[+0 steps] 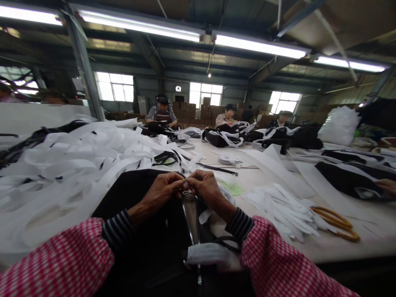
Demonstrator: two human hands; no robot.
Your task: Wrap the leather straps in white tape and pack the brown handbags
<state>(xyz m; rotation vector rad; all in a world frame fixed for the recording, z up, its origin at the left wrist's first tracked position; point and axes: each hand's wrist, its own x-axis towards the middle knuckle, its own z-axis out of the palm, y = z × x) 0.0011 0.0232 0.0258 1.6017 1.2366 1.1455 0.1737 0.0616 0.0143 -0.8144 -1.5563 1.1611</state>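
My left hand (165, 187) and my right hand (206, 187) meet at the top end of an open zipper (198, 237) on a black fabric bag (139, 251). Fingertips of both are pinched together on a small white piece (185, 185); its kind is too small to make out. A pale loop shows just below them. Lower down, a white wrapping (208, 253) lies across the zipper, around what may be its pull. The bag rests in front of me, at the table's near edge.
A heap of white strips (77, 156) covers the table's left side. To the right lie white cut pieces (284, 208) and orange-handled scissors (337, 222). Across the table (334, 251), several people sit by black bags (229, 134). Another person's hand (388, 187) touches a black bag at right.
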